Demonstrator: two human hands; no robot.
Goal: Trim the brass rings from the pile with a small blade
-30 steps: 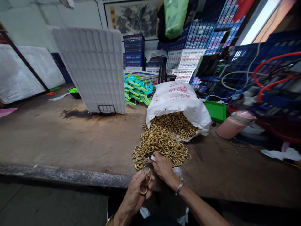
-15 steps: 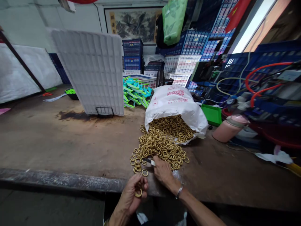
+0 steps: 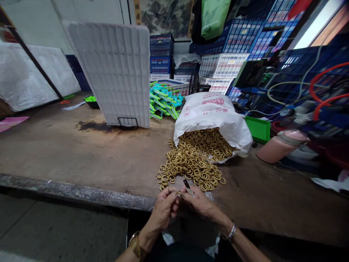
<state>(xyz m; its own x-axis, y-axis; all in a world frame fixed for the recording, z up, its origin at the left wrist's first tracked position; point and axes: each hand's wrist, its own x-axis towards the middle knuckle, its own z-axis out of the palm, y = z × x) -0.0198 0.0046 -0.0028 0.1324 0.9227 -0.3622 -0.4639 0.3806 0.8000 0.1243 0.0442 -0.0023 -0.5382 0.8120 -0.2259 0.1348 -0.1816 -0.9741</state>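
My left hand (image 3: 165,205) is closed, its fingertips pinching a brass-coloured ring (image 3: 179,195) that shows only in part. My right hand (image 3: 200,202) is closed on a small knife (image 3: 188,186), whose dark tip points up and away past the fingers. Both hands meet at the table's front edge, and the right fingertips are at the ring too. Just beyond them a heap of brass-coloured rings (image 3: 188,165) spills out of a white woven sack (image 3: 211,111) lying on its side. Whether more rings sit inside my left palm is hidden.
A tall white ribbed panel (image 3: 114,72) stands in a black wire holder (image 3: 127,123) on the brown table (image 3: 81,156). Green and turquoise plastic pieces (image 3: 163,100) lie behind it. To the right are a green tray (image 3: 257,129) and a pink bottle (image 3: 280,145). Stacked crates (image 3: 223,65) fill the back.
My right hand, with the knife, has drawn back from the heap to my left hand. My left hand has risen and turned, bringing a ring between both hands' fingertips. The view has shifted.
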